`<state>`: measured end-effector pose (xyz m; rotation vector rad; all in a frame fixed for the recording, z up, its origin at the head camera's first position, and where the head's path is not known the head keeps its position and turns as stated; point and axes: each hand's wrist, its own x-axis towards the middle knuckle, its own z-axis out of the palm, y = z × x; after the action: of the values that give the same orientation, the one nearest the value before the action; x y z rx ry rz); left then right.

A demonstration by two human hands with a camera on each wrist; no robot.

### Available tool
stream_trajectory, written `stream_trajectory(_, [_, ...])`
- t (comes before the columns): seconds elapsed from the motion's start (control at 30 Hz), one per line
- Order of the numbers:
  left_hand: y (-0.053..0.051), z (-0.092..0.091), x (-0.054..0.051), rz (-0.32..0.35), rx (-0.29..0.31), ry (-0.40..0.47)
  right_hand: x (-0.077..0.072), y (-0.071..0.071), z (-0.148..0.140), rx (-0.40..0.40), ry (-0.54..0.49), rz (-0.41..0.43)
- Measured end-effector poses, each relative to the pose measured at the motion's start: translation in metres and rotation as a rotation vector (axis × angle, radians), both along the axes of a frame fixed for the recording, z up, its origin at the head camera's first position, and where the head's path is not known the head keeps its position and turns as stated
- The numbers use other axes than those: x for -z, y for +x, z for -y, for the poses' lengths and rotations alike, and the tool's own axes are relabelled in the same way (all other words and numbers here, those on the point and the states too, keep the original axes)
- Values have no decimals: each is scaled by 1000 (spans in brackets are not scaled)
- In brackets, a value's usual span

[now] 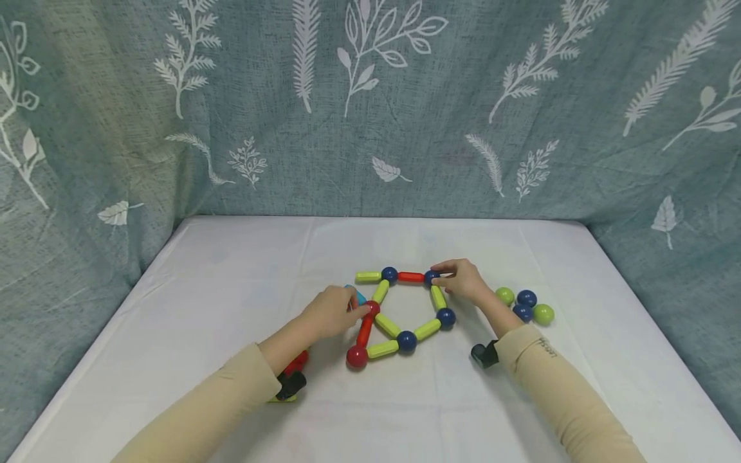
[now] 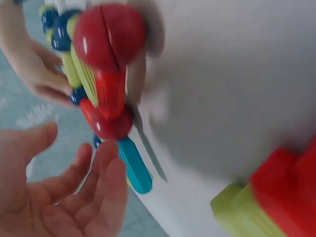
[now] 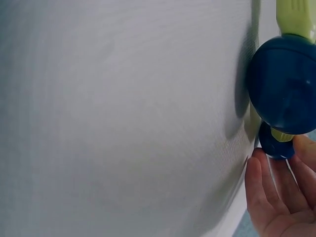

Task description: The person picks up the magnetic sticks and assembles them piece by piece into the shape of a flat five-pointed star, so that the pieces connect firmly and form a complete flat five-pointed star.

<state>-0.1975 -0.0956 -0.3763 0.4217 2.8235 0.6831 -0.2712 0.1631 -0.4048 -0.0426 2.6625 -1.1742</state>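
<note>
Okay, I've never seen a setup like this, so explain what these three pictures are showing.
There's no machine, just a person's bare left hand and right hand. The wide picture comes from a camera worn on the head; the other two from small wrist cameras. On the white cloth is a joined shape of green rods, red rods, blue balls and red balls. Four loose balls lie to its right. The right hand pinches one blue ball of the shape; the left hand, fingers loosely open, is at a red ball, though I can't tell whether it touches.
</note>
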Motion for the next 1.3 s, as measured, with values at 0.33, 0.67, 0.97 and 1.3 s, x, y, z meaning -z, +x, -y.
stream_trajectory(0.33, [40, 0, 9, 67, 95, 23, -1, 0, -1, -61, 18, -24])
stream_trajectory(0.67, [19, 15, 6, -77, 14, -42, -5, 14, -17, -130, 147, -53])
stream_trajectory(0.97, [-16, 25, 7, -172, 83, -146, -1, 56, -30, -211, 125, 8])
stream_trajectory(1.3, [-37, 23, 6, -157, 121, -155, 0, 79, -29, -214, 147, -59])
